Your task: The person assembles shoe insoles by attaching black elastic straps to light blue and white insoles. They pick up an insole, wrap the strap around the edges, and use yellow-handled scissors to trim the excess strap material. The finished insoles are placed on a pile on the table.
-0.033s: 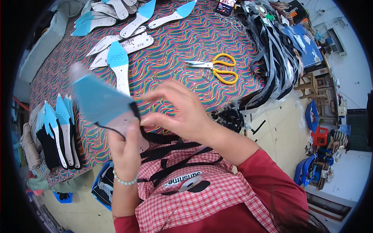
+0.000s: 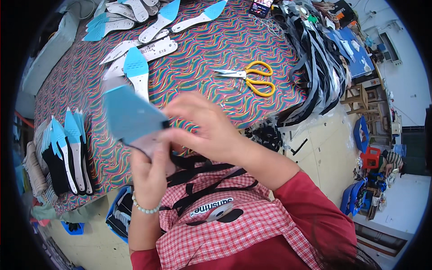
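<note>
My left hand (image 2: 148, 180), a beaded bracelet at its wrist, grips the white end of an insole board (image 2: 130, 112) with its thumb on top. The board's broad blue part points up and away over the table, blurred by motion. A black strip (image 2: 165, 124) shows at the board's right edge. My right hand (image 2: 198, 121) pinches there with thumb and fingers; the fingertips are partly blurred. More black strip (image 2: 193, 162) trails over my lap beneath the hands. Just beyond the held piece lies another blue-and-white insole board (image 2: 136, 67), on a pile of white ones (image 2: 157, 50).
Yellow-handled scissors (image 2: 252, 77) lie open on the patterned cloth (image 2: 193, 54). Black and grey strips (image 2: 319, 67) hang over the table's right side. Black-edged insole boards (image 2: 72, 148) stand at the left. A phone (image 2: 261, 8) and more boards (image 2: 162, 20) are at the far edge.
The held insole board has shifted right and a little nearer, its tip swinging right. My left hand has moved slightly right with it; the right hand stays at its edge.
</note>
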A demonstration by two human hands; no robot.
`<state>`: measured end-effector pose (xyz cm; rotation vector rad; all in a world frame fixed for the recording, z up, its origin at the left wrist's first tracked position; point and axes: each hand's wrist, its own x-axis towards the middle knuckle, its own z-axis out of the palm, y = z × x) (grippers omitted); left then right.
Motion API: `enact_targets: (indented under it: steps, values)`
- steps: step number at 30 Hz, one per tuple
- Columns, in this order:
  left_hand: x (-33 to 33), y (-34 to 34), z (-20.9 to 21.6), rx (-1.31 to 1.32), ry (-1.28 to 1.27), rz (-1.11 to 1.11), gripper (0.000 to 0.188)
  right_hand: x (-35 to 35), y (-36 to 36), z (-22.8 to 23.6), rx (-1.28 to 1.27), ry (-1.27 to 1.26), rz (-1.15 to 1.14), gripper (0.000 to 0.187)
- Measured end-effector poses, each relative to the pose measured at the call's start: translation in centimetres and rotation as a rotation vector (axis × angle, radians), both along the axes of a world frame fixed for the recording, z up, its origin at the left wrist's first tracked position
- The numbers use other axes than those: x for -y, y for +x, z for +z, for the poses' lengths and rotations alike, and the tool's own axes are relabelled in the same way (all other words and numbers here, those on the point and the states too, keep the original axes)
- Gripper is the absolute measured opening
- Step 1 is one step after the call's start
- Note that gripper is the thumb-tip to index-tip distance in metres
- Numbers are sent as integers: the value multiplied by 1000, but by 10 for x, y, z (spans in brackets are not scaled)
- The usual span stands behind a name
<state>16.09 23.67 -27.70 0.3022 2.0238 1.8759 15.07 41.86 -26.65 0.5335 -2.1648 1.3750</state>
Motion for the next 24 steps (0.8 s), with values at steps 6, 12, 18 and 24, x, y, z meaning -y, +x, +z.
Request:
enact_targets:
  steps: [6, 12, 18, 24]
  values:
    - [1, 3, 5, 228, 541, -151, 46, 5, 12, 19, 448, -393, 364, 30]
    - [11, -4, 1, 2, 375, 121, 34, 11, 31, -44, 895, -571, 603, 43]
    - [18, -14, 2, 113, 955, 176, 32, 16, 30, -7, 210, 264, 156, 36]
    - [17, -18, 3, 202, 1277, 168, 32, 40, 48, -41, 240, 157, 105, 47]
